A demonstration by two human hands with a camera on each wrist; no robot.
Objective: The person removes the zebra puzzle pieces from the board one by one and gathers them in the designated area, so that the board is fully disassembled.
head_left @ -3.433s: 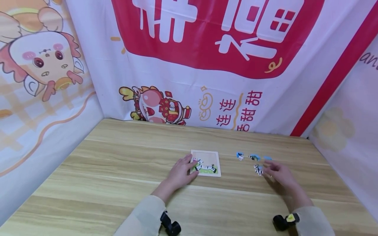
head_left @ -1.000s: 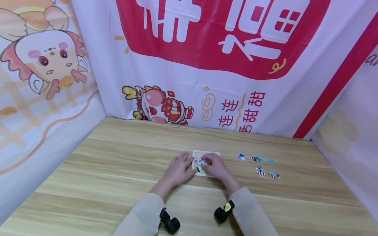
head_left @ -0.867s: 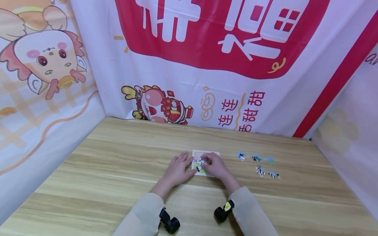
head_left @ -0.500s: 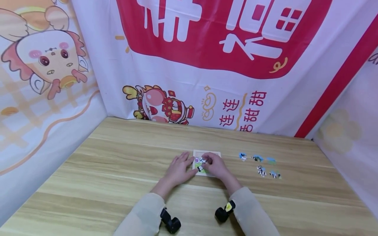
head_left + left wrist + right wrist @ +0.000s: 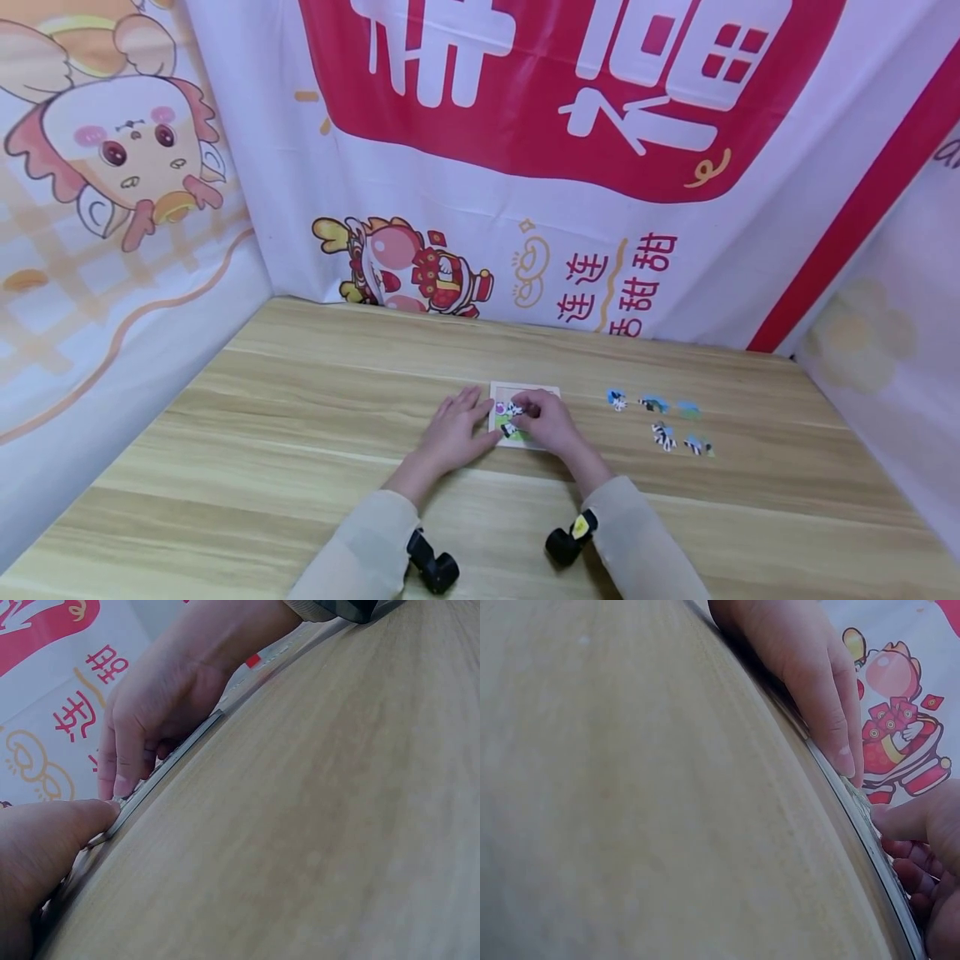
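Observation:
A square puzzle board (image 5: 553,389) with a pale rim lies flat on the wooden table, zebra and green picture pieces in its lower left part. My left hand (image 5: 450,432) rests at its left side, fingers extended, fingertips and thumb on the rim. My right hand (image 5: 550,422) is over the board's right half, thumb and index pinching a small puzzle piece (image 5: 514,409) down on the board. Part of the picture is hidden beneath that hand. In the left wrist view the board (image 5: 169,763) shows edge-on, with the right hand (image 5: 161,712) bent down over it.
Several loose puzzle pieces lie right of the board, among them a blue and white one (image 5: 617,399), a zebra-striped one (image 5: 663,436) and a blue-green one (image 5: 688,409). Printed cloth (image 5: 450,175) hangs behind the table (image 5: 360,383).
My right hand has moved left from the loose pieces to the board. Over the last second both hands have stayed almost still there, the left one holding its place at the rim.

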